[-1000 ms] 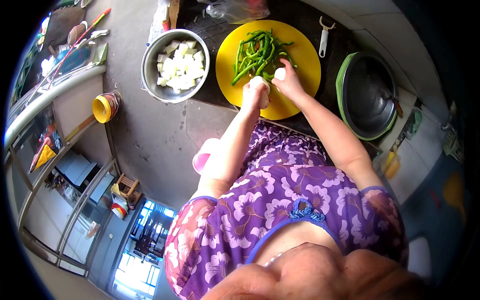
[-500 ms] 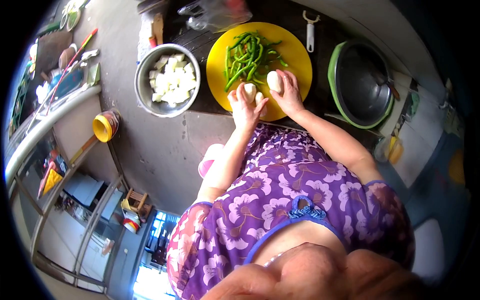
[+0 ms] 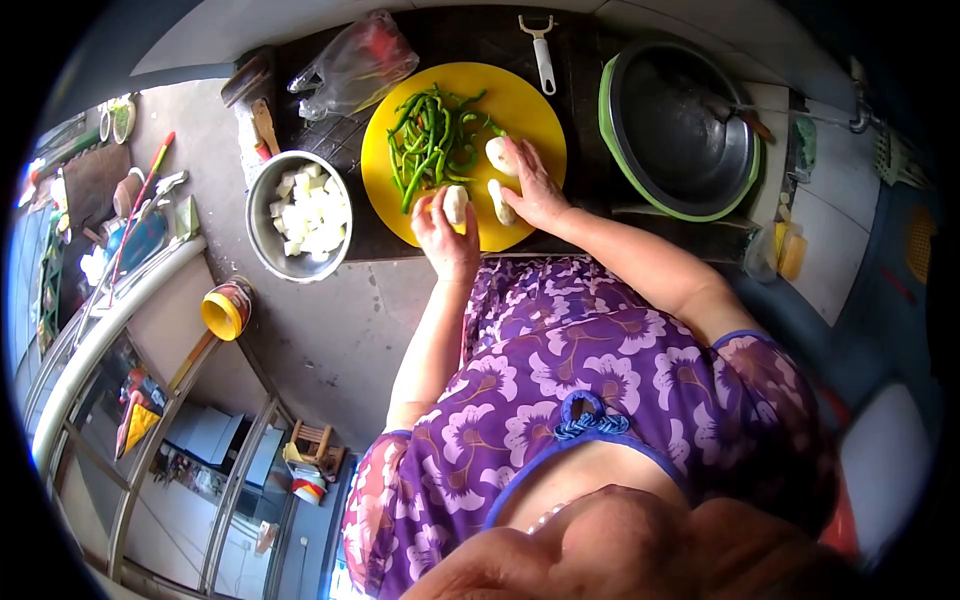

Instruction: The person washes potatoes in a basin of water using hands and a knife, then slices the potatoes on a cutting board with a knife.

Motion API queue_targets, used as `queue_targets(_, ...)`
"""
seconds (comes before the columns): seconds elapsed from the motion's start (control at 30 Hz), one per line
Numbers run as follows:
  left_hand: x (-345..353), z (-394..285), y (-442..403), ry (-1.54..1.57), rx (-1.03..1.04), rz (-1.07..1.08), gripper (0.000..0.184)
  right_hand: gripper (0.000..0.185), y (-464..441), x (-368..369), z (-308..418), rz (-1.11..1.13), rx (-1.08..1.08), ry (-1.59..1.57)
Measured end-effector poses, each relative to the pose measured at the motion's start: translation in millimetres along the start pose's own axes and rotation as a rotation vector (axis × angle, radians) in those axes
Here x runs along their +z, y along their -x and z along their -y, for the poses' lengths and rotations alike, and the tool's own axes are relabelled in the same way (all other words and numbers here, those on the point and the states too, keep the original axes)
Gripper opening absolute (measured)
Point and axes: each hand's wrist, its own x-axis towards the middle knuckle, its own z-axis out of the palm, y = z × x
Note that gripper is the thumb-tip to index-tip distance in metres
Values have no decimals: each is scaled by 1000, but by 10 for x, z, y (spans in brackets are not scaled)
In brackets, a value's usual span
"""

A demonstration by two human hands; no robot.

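Green chili peppers (image 3: 430, 140), long and thin, lie heaped on a round yellow cutting board (image 3: 385, 215). At the board's near edge, my left hand (image 3: 445, 243) has its fingers closed around a smooth white oval vegetable piece (image 3: 456, 204). My right hand (image 3: 538, 188) grips a second white oval piece (image 3: 501, 156) at the fingertips, right of the peppers. A third, longer white piece (image 3: 501, 204) rests on the board by my right thumb. The exact kind of these white pieces cannot be made out.
A metal bowl (image 3: 344, 237) of white chunks stands left of the board. Behind it lies a clear plastic bag (image 3: 355, 70). A white peeler (image 3: 543, 62) sits at the back. On the right, a dark wok (image 3: 665, 140) rests in a green-rimmed basin (image 3: 606, 130).
The camera view has shifted, so the scene is turned. My hands have moved farther apart on the board, and the third white piece now lies separate from the one in my left hand.
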Motion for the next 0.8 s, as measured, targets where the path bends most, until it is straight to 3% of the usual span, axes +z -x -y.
queue_targets(0.1, 162, -306, -91, 64, 100, 114, 48, 84, 15, -18, -104, -7, 0, -2)
queue_targets(0.3, 521, -41, -481, -157, 258, 372, 49, 80, -101, 14, 5, 214, 77, -241)
queue_targets(0.37, 636, 35, -530, -183, 254, 370, 46, 75, -80, 105, -272, 172, 4, -116)
queue_targets(0.43, 638, 73, -525, -260, 275, 433, 50, 55, -51, -33, -364, 72, -28, -95)
queue_targets(0.5, 612, -59, -415, -276, 287, 382, 53, 38, 13, -283, -515, 53, 128, -314)
queue_targets(0.53, 603, -42, -396, -266, 280, 385, 53, 30, 72, -381, -659, -61, 144, -301)
queue_targets(0.57, 608, 14, -358, -259, 269, 388, 53, 29, 138, -596, -789, -217, -23, -136)
queue_targets(0.63, 665, 131, -267, -245, 294, 410, 51, 29, 291, -1288, -704, -535, -21, -35)
queue_targets(0.67, 651, 301, -265, -241, 330, 420, 49, 27, 394, -1661, -577, -574, -101, 236)
queue_targets(0.73, 681, 483, -244, -246, 420, 398, 39, 38, 526, -2402, -459, -888, -187, 263)
queue_targets(0.8, 605, 633, -280, -178, 493, 465, 31, 45, 615, -3360, -453, -1178, -332, 946)
